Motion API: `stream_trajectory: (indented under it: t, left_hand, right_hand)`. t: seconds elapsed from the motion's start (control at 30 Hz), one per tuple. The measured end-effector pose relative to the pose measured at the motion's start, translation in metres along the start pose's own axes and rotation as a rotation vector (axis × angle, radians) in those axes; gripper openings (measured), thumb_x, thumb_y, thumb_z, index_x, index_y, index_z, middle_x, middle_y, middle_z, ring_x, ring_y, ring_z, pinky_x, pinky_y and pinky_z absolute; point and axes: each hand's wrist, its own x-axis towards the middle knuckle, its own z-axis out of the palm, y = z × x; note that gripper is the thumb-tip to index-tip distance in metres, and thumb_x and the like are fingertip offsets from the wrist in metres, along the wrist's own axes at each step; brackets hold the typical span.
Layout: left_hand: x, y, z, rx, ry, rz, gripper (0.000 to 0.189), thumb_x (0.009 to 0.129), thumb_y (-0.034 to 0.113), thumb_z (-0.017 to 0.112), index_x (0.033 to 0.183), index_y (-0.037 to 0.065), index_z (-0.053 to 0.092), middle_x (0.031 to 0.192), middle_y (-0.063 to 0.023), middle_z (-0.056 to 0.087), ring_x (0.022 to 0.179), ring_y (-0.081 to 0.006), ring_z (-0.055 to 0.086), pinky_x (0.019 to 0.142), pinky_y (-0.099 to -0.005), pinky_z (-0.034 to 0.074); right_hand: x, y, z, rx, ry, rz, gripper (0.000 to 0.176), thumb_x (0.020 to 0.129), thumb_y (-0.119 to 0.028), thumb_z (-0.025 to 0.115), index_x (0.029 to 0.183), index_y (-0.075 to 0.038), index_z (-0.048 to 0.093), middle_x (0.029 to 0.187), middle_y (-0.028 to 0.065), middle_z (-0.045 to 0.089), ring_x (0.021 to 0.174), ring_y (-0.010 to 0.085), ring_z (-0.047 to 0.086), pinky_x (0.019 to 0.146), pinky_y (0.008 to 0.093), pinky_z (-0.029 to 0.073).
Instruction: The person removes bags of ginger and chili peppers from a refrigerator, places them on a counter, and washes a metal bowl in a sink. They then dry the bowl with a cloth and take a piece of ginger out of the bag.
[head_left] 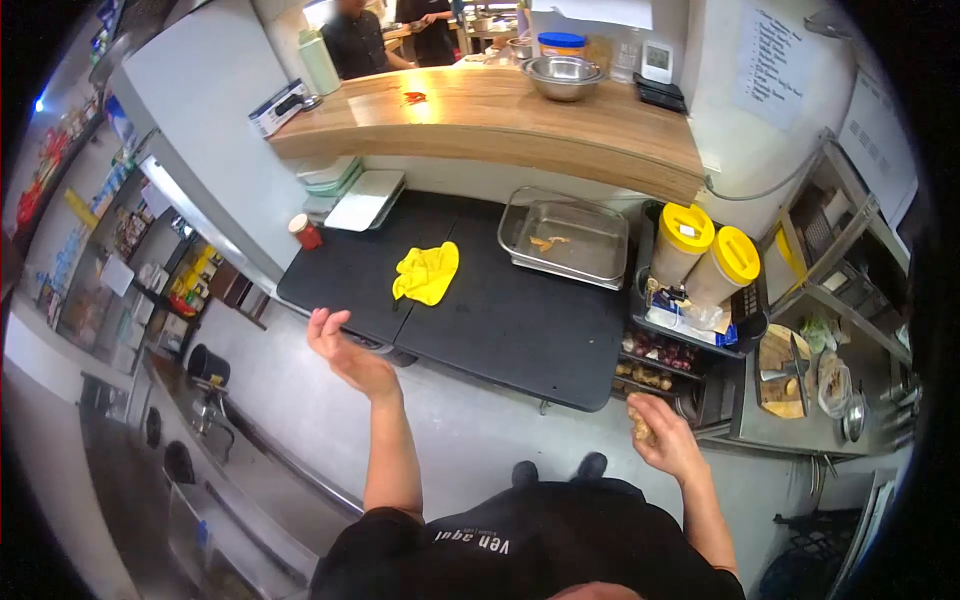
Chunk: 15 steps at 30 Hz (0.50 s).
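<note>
My left hand (350, 355) is raised in front of the near left edge of the black table (500, 325), fingers apart and nothing in it. My right hand (664, 436) is closed around a knobbly brown piece (641, 428), perhaps ginger, beyond the table's near right corner. A yellow cloth (427, 273) lies crumpled on the table, up and to the right of my left hand. Glass trays (570, 238) with some orange-brown scraps stand at the table's back right.
Yellow-lidded containers (686, 229) stand in a black crate above drawers of onions. A knife rests on a wooden board (777, 372) at the right. Metal bowls (564, 78) sit on the wooden counter (450, 103); two people are beyond it. Shelves (110, 225) line the left.
</note>
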Motion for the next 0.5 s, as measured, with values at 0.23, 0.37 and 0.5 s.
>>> stream_trajectory:
  t: [0.23,0.37,0.5]
  left_hand:
    - [-0.003,-0.003,0.006,-0.085,0.105,-0.166,0.055,0.098,0.052,0.024,0.12,0.006,0.044,0.111,-0.008,0.053,0.115,-0.0177,0.044,0.108,-0.0403,0.018]
    - [-0.01,0.009,0.018,-0.124,0.133,-0.16,0.054,0.098,0.053,0.024,0.119,0.008,0.045,0.112,-0.0078,0.053,0.116,-0.017,0.044,0.107,-0.0389,0.017]
    - [-0.028,0.025,0.028,-0.102,0.078,-0.12,0.054,0.098,0.053,0.025,0.119,0.007,0.046,0.112,-0.0078,0.053,0.115,-0.0167,0.044,0.106,-0.0373,0.02]
  right_hand:
    - [-0.018,-0.009,-0.004,0.005,-0.023,0.03,0.053,0.073,-0.008,0.065,0.124,-0.008,0.051,0.121,0.0163,0.054,0.101,0.0358,0.059,0.082,0.039,0.052]
    - [-0.033,-0.002,-0.012,-0.023,-0.003,0.031,0.059,0.07,-0.008,0.065,0.126,-0.011,0.05,0.124,0.0133,0.052,0.101,0.0339,0.059,0.081,0.0402,0.053]
    - [-0.061,0.008,-0.023,-0.025,0.019,0.027,0.057,0.071,-0.009,0.065,0.126,-0.011,0.05,0.124,0.0135,0.052,0.101,0.0345,0.059,0.081,0.0403,0.053]
